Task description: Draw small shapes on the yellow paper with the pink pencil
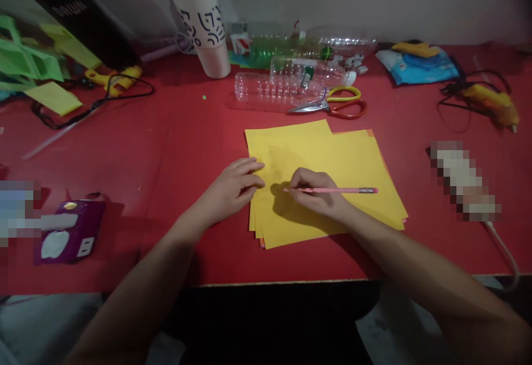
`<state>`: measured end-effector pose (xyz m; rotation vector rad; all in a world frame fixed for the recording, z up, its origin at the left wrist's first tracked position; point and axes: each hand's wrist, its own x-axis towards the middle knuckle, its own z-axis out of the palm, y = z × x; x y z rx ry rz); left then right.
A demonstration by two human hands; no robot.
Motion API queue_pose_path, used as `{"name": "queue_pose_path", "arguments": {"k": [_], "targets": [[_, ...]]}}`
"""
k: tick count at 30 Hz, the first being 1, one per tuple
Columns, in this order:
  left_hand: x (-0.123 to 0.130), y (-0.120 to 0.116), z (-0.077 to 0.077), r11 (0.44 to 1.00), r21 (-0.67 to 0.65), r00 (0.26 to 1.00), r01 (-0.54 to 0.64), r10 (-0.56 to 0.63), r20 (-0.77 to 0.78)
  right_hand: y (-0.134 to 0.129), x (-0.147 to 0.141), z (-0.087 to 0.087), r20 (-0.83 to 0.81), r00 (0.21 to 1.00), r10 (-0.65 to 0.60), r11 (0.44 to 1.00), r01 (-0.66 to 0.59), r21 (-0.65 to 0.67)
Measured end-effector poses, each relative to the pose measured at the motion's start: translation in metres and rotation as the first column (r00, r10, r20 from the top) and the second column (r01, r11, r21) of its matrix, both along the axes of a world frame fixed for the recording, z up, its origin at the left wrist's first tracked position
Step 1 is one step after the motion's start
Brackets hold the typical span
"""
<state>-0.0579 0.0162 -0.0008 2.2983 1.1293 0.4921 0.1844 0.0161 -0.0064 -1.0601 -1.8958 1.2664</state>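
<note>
A pink pencil [349,190] is gripped in my right hand [316,190], its tip at the surface of the yellow paper [341,160] and its eraser end pointing right. Several yellow sheets lie in an uneven stack, with orange edges showing beneath. My left hand [236,185] rests at the stack's left edge, fingers apart, fingertips on the paper. Just behind the stack lie scissors [347,104] with one yellow and one red-orange handle, their blades against a clear plastic bottle [266,89].
Along the wall of the red table [183,149] stand a white patterned tumbler [203,21] and a blue packet [419,66]. Glue guns lie left [118,81] and right [490,104], with black cords. A purple box [78,232] sits at the left; a blurred, corded object [463,182] at the right.
</note>
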Motion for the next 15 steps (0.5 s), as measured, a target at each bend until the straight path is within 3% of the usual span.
{"name": "queue_pose_path", "arguments": {"k": [6, 15], "targets": [[0.0010, -0.0017, -0.0008, 1.000, -0.029, 0.998, -0.004, 0.002, -0.063, 0.0006, -0.0012, -0.0020, 0.013, 1.000, 0.004, 0.999, -0.005, 0.031], [0.0026, -0.0058, -0.0028, 1.000, -0.006, 0.995, 0.007, -0.008, -0.102, 0.0038, 0.0036, -0.0005, 0.049, 0.998, 0.045, 0.998, -0.044, -0.035]]}}
